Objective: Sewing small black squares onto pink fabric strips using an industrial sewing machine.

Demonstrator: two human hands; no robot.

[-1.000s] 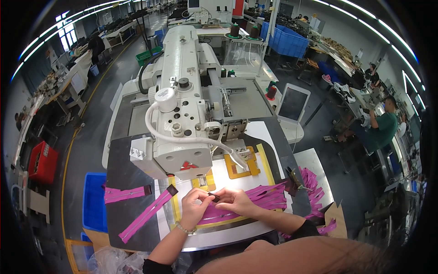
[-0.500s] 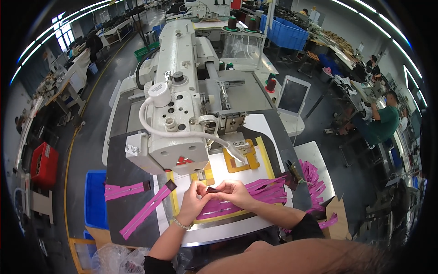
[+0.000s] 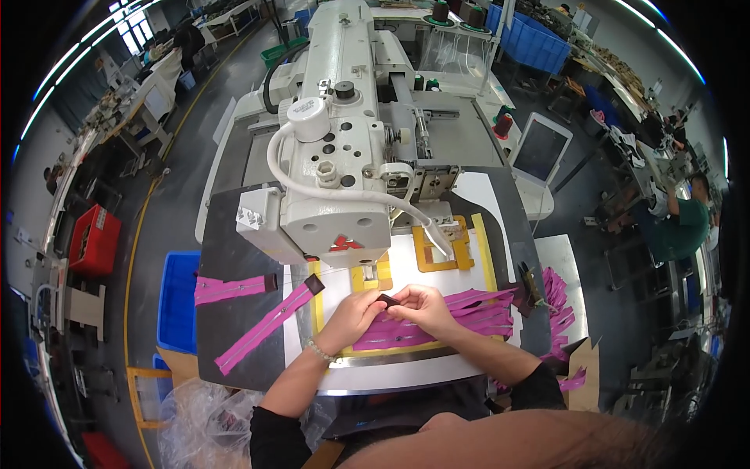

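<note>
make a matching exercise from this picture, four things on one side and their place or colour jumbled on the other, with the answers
1. small dark tab
2. zippers
3. flat screen
4. red bin

A. standing right of the industrial sewing machine
B. near the picture's left edge
C. pinched between left hand and right hand
D. magenta

Pairs: 1-C, 2-D, 3-A, 4-B

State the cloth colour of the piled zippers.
Piled zippers: purplish pink, clearest in the head view.

Black sleeves (image 3: 277, 438) leave both forearms (image 3: 297, 383) bare, and a pale beaded bracelet (image 3: 319, 351) circles the left wrist (image 3: 330, 342).
</note>
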